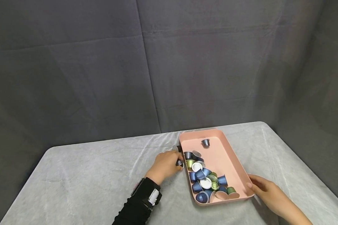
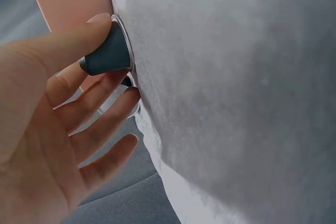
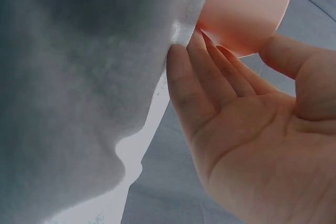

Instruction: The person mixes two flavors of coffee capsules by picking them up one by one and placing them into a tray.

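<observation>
My left hand [image 1: 164, 165] is at the left side of a pink tray [image 1: 228, 156], pinching a dark coffee capsule [image 2: 111, 53] between thumb and fingers. In the left wrist view its silvery rim faces the tabletop. Beyond the fingers is a second capsule [image 1: 176, 148], beside the tray's far left wall. My right hand [image 1: 267, 193] holds the tray's near right corner, thumb on the rim and fingers against the underside. Inside the tray, several blue, green and dark capsules [image 1: 199, 174] lie heaped along the left and near sides. One dark capsule [image 1: 205, 142] lies apart near the far end.
The tray rests on a table with a pale grey cloth [image 1: 87, 181], which stretches far to the left. Dark grey fabric [image 1: 101, 78] hangs behind the table and along its right side. A black sleeve and wrist strap [image 1: 146, 193] cover the left wrist.
</observation>
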Motion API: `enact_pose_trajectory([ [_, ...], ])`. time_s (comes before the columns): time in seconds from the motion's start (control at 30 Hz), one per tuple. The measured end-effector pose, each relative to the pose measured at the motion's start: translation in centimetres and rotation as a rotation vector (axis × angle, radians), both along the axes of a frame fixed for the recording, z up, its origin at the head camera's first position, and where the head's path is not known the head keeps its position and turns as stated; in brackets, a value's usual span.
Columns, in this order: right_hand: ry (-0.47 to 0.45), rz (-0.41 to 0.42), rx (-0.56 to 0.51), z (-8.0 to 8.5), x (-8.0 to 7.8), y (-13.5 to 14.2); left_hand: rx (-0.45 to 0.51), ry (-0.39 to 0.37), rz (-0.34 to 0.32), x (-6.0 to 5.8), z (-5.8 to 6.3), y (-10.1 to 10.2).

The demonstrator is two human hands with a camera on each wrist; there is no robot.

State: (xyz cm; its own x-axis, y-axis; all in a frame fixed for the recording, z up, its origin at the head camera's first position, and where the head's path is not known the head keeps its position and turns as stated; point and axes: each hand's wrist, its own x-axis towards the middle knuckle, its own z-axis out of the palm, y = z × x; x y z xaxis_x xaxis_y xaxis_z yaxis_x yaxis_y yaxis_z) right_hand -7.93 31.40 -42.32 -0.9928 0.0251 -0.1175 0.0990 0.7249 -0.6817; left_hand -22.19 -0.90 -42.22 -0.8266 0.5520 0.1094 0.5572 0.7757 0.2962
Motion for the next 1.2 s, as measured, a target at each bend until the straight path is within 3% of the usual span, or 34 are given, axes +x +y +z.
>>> enact_pose_trajectory([
  [0.37, 0.020, 0.012, -0.013, 0.1, 0.1, -0.1, 0.047, 0.005, -0.004, -0.3, 0.2, -0.8],
  [0.7, 0.033, 0.011, -0.007, 0.0, 0.2, 0.0, 0.103, 0.023, -0.010, -0.8, 1.1, -1.4],
  [1.2, 0.029, 0.017, -0.032, -0.2, 0.3, 0.1, 0.171, 0.069, 0.001, -2.3, 2.1, -0.9],
])
